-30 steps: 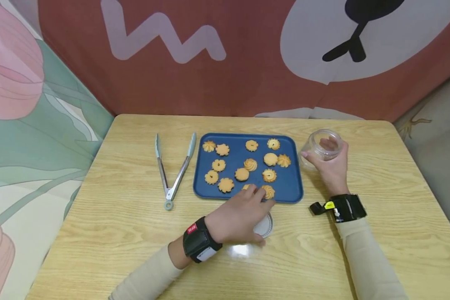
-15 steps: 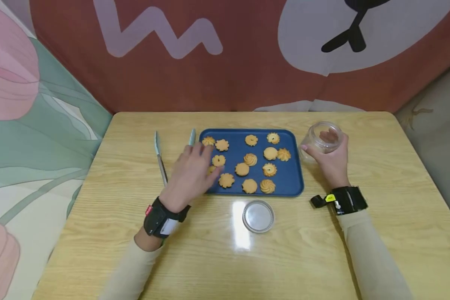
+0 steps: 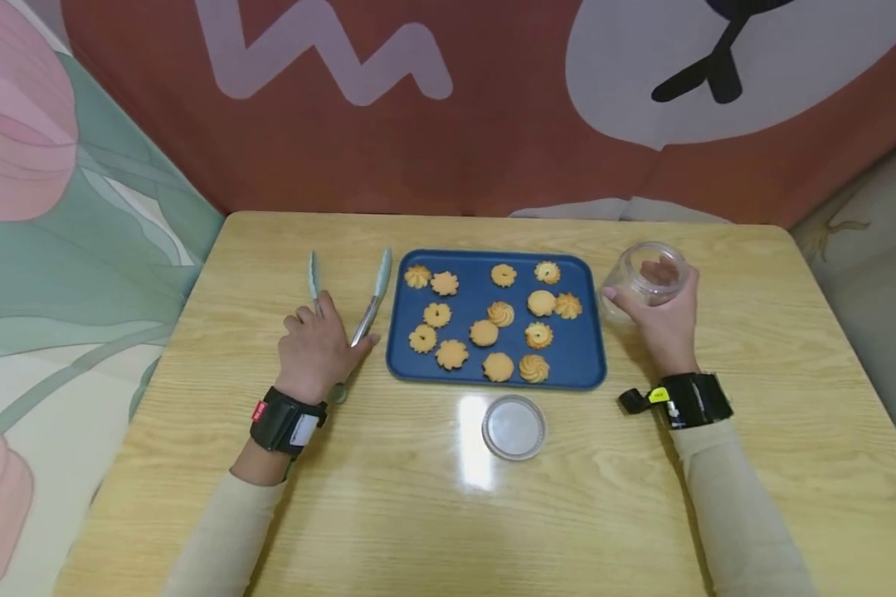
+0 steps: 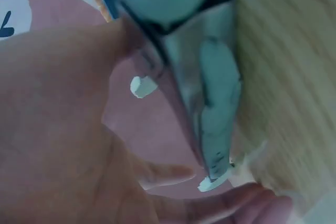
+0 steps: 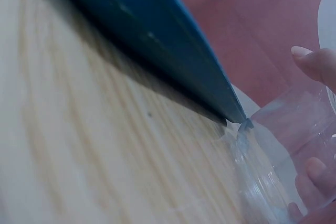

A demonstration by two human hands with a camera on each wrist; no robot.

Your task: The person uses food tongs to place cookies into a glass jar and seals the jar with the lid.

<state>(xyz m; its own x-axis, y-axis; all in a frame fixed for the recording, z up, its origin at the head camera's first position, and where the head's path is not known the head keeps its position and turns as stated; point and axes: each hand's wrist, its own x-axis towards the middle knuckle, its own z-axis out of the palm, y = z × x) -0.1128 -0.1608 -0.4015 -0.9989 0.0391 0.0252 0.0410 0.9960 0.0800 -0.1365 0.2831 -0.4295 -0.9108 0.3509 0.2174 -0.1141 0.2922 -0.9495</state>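
Observation:
My left hand [image 3: 315,352] is over the tongs [image 3: 373,305], which lie spread on the table with teal tips pointing away. In the left wrist view the tongs [image 4: 194,77] stand between the thumb side and the fingers, which are not closed round them. Whether the skin touches the metal is hard to tell. With my right hand [image 3: 664,332] I grip a clear jar [image 3: 638,290], upright and without a lid, just right of the blue tray [image 3: 567,365]. In the right wrist view fingers show through the jar's clear wall [image 5: 262,177].
Several cookies, among them a swirl cookie [image 3: 533,368] and a flower-shaped cookie [image 3: 451,355], lie apart on the tray. A round silver lid [image 3: 514,428] lies in front of the tray on the wooden table [image 3: 418,514]. A printed cloth [image 3: 493,149] hangs behind.
My left hand has moved left, from over the lid and the tray's front edge, across the tray's left side, to the tongs. My right hand keeps holding the jar in place.

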